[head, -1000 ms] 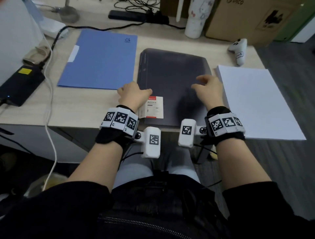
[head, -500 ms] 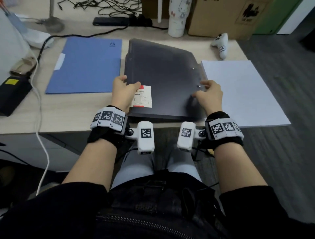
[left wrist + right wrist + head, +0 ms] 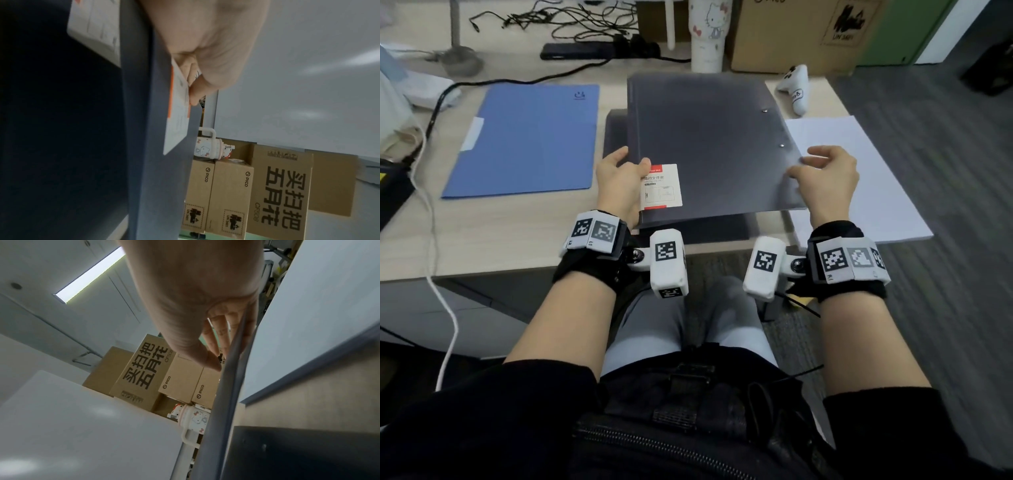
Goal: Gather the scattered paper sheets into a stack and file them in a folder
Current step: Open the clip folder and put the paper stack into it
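A dark grey folder point(image 3: 709, 147) with a white and red label point(image 3: 662, 186) lies in the middle of the desk point(image 3: 500, 233). Its top cover is raised off a dark layer point(image 3: 722, 228) under it. My left hand point(image 3: 633, 164) grips the folder's left edge by the label, thumb on top. My right hand point(image 3: 808, 168) pinches the cover's right edge. A stack of white paper sheets point(image 3: 859, 178) lies to the right, partly over the desk's edge. In the left wrist view my left hand point(image 3: 205, 73) holds the folder point(image 3: 144, 146). In the right wrist view my right hand point(image 3: 216, 345) holds the thin cover edge point(image 3: 222, 394).
A blue folder point(image 3: 527, 140) lies flat to the left. A white controller point(image 3: 796, 87), a white mug point(image 3: 707, 34) and a cardboard box point(image 3: 791, 34) stand at the back. A power strip point(image 3: 599, 51) and cables cross the back left. A white cable point(image 3: 431, 205) hangs over the front edge.
Both hands went from resting on the folder to gripping its left and right edges. The cover has come up off the desk.
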Motion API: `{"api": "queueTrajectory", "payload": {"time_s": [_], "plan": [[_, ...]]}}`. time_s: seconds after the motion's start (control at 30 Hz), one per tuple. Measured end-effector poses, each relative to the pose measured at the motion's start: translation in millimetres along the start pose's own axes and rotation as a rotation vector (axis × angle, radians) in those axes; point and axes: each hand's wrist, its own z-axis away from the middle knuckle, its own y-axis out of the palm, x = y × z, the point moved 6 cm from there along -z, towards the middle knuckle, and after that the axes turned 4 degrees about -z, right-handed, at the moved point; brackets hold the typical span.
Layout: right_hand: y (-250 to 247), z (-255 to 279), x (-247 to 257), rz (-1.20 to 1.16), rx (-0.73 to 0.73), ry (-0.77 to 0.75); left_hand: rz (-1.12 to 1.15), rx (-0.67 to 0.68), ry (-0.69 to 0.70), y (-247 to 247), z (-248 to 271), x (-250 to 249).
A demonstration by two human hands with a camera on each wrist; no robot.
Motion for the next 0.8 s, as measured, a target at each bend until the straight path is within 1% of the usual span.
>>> {"api": "queueTrajectory", "payload": {"time_s": [0.17, 0.3, 0.4, 0.53, 0.6, 0.67, 0.7, 0.73, 0.8], "plan": [[-14, -2, -27, -0.051, -0.041, 0.083, -0.018, -0.012, -0.052, 18, -3, 17], [-24, -2, -33, -0.158, -0.099, 0.068, -0.111, -0.008, -0.04, 26, -9, 26], [-28, 3, -27, -0.328, -0.152, 0.006, -0.235, -0.007, -0.007, 27, -12, 28], [-27, 12, 2, -0.552, -0.15, -0.142, -0.352, 0.088, -0.018, 30, -14, 28], [-24, 17, 20, -0.611, -0.121, -0.222, -0.465, 0.119, -0.02, 25, -42, 40], [-20, 24, 40, -0.648, -0.083, -0.287, -0.547, 0.173, -0.018, 24, -44, 38], [-17, 27, 49, -0.667, -0.06, -0.31, -0.56, 0.194, -0.023, 23, -38, 33], [-12, 31, 58, -0.688, -0.031, -0.327, -0.556, 0.226, -0.022, 24, -17, 21], [-4, 37, 72, -0.725, 0.039, -0.341, -0.537, 0.302, -0.015, 29, -7, 16]]}}
